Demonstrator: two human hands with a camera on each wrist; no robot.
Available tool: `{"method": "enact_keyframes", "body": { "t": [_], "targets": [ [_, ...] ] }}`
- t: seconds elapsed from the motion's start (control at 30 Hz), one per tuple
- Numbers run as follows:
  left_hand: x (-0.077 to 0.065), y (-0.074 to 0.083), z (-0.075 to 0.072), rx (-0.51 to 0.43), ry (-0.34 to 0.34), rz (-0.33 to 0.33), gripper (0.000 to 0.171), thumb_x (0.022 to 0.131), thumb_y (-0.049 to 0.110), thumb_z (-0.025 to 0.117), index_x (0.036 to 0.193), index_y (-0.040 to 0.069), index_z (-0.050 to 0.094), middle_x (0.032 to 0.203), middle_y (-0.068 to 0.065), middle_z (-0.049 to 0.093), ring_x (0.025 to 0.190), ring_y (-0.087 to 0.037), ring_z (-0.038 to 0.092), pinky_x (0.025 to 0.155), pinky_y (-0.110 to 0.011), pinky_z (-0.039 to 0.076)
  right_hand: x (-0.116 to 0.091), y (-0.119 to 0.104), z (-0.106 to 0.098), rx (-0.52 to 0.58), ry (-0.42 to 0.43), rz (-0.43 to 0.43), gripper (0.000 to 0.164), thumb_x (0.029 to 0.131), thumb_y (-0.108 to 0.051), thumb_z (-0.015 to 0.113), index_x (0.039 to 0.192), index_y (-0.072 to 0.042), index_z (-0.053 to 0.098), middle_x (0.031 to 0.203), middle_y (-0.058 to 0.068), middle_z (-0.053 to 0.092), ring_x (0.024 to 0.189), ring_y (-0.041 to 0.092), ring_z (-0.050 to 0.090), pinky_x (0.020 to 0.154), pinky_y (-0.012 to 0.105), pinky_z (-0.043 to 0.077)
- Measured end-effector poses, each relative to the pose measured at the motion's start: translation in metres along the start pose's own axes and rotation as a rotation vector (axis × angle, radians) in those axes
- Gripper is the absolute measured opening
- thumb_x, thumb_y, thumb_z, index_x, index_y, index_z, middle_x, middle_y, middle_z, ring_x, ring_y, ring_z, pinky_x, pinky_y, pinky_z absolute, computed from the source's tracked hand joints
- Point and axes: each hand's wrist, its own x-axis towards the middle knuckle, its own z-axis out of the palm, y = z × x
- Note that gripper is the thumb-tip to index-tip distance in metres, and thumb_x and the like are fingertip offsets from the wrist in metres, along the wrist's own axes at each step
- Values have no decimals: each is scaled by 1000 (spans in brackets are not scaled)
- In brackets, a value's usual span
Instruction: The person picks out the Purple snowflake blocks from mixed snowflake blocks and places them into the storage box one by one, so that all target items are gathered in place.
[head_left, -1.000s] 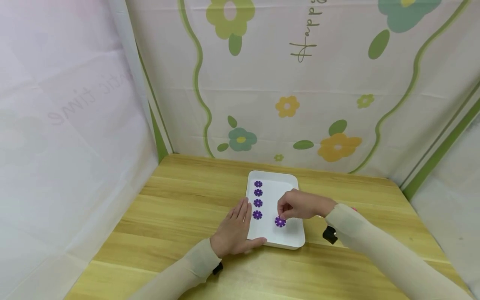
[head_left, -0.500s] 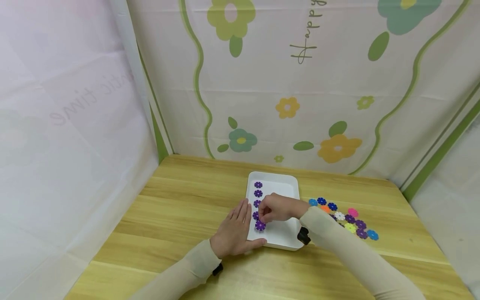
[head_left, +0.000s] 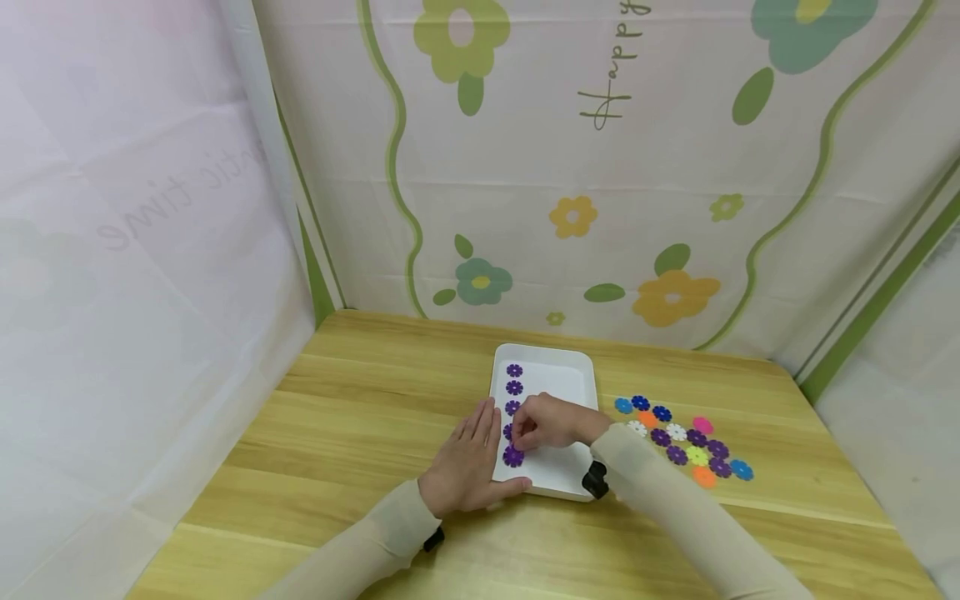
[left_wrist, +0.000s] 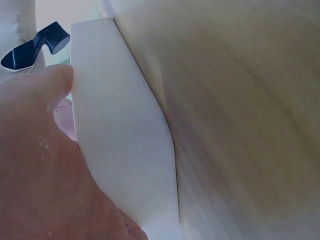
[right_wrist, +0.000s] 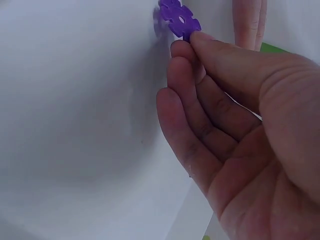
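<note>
A white tray (head_left: 555, 475) lies on the wooden table, with a column of purple snowflake discs (head_left: 513, 388) along its left side. Between thumb and forefinger, my right hand (head_left: 546, 421) pinches another purple snowflake disc (head_left: 513, 457) at the column's near end; the right wrist view shows this disc (right_wrist: 181, 20) tilted, its edge between the fingertips. My left hand (head_left: 461, 467) rests against the tray's near left corner, fingers straight along the left side and thumb on the near rim. In the left wrist view that hand (left_wrist: 45, 150) touches the tray wall (left_wrist: 120, 115). My right hand partly covers the column.
Right of the tray, loose snowflake discs (head_left: 677, 455) in purple, blue, white, orange, yellow and pink lie spread on the table (head_left: 360, 400). A printed flower cloth (head_left: 525, 167) stands behind the table's far edge, with more cloth at both sides.
My right hand has moved left across the tray with the purple snowflake disc, then slightly further toward the left wall. The loose discs at right have come into view. My left hand stays put.
</note>
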Motion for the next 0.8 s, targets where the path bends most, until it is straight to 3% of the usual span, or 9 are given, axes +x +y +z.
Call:
{"method": "enact_keyframes", "body": {
  "t": [0.23,0.4,0.8],
  "targets": [
    [1,-1,2,10,-2,-2,113,97,83,40,165,-5,23,175,-26,16,164,-37,20,130,-50,32,-3,0,-2,-22,5,20,8,97,-13,77,91,-16,81,83,-9,76,75,3,67,73,18,58],
    [1,-1,4,-9,-6,-11,113,97,83,42,166,-5,21,176,-25,13,165,-37,18,130,-50,31,-17,3,-14,-42,28,19,4,96,-17,78,97,-14,81,88,-9,77,78,2,67,76,19,58],
    [0,0,4,-20,-3,-9,114,96,82,43,166,-5,20,176,-25,13,165,-38,17,131,-50,29,-98,37,-59,-93,137,52,12,98,-15,76,106,-6,78,96,-5,75,85,4,68,77,22,58]
  ]
}}
